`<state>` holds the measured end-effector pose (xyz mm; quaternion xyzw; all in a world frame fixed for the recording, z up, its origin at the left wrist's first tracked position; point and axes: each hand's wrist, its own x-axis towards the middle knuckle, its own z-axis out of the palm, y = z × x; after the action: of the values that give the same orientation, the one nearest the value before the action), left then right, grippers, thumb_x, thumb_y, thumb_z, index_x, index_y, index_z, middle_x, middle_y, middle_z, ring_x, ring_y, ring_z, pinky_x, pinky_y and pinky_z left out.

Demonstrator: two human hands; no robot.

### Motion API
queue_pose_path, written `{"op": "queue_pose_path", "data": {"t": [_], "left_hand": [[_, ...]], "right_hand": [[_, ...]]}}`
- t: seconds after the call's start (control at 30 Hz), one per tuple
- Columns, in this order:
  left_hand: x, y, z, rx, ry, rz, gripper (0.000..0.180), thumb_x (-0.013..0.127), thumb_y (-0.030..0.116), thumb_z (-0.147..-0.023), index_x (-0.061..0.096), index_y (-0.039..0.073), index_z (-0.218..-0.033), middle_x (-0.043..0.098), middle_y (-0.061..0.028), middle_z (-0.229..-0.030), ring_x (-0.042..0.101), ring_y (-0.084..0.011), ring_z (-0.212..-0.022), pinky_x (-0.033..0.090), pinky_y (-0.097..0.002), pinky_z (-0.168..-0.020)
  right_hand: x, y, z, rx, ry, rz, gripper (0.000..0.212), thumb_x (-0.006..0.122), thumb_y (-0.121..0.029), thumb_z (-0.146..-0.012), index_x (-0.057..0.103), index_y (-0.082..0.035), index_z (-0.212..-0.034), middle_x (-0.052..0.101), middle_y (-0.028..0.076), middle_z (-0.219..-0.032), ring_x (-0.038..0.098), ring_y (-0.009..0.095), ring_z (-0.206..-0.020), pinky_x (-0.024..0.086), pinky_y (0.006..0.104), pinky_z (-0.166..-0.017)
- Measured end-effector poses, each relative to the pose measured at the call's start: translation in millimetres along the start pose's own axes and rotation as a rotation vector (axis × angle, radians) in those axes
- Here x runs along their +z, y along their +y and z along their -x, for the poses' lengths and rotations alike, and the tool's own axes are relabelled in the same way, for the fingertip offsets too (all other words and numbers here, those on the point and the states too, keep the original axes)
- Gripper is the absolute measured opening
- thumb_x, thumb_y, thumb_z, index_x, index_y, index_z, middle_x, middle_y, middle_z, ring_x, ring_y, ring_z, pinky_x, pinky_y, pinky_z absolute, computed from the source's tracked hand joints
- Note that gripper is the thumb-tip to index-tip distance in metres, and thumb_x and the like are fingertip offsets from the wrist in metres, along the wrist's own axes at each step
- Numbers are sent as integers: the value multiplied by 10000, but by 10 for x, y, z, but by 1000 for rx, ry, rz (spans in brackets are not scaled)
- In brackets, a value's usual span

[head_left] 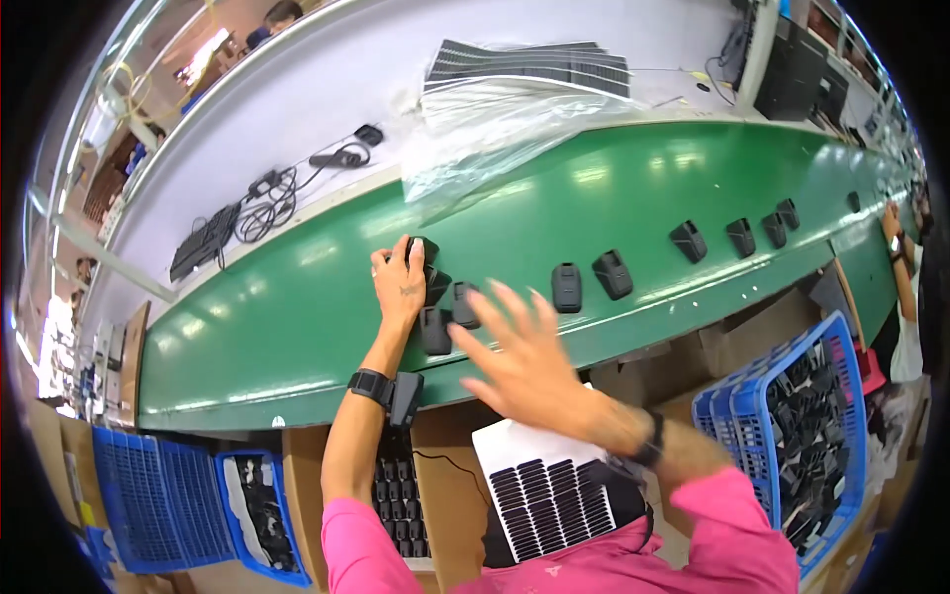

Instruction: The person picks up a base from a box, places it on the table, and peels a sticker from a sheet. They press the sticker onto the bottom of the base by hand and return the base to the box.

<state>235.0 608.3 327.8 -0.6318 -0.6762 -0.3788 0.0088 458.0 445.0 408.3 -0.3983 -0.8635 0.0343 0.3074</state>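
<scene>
My left hand reaches onto the green work surface, its fingers closed over a small black plastic housing. Beside that hand lie further black housings, partly covered by one another and by my fingers. Slightly smeared by motion, my right hand has its fingers spread and nothing in them. It hovers near a dark housing and another upright housing. A white sheet with rows of black strips rests on my lap.
More housings are spaced out along the surface to the right. Behind stand stacked strip sheets, clear plastic film and coiled cables. Blue crates and a carton flank me. Another person's arm shows far right.
</scene>
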Motion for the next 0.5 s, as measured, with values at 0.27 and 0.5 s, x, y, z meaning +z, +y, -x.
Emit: {"op": "queue_pose_path", "data": {"t": [0.27, 0.5], "left_hand": [[512, 807, 70, 105, -332, 125, 324, 457, 294, -919, 528, 56, -1127, 479, -181, -1192, 473, -336, -1054, 317, -484, -962], [553, 1107, -9, -273, -111, 153, 459, 593, 236, -856, 443, -22, -1205, 434, -203, -1266, 436, -319, -1192, 273, -481, -1026]], "right_hand": [[537, 473, -525, 275, -398, 21, 602, 564, -166, -830, 349, -14, -1372, 437, 155, -1336, 412, 286, -1230, 327, 371, -1031], [489, 978, -338, 163, -123, 667, 612, 508, -183, -902, 245, -188, -1456, 235, 87, -1498, 248, 288, -1370, 217, 633, -1030]]}}
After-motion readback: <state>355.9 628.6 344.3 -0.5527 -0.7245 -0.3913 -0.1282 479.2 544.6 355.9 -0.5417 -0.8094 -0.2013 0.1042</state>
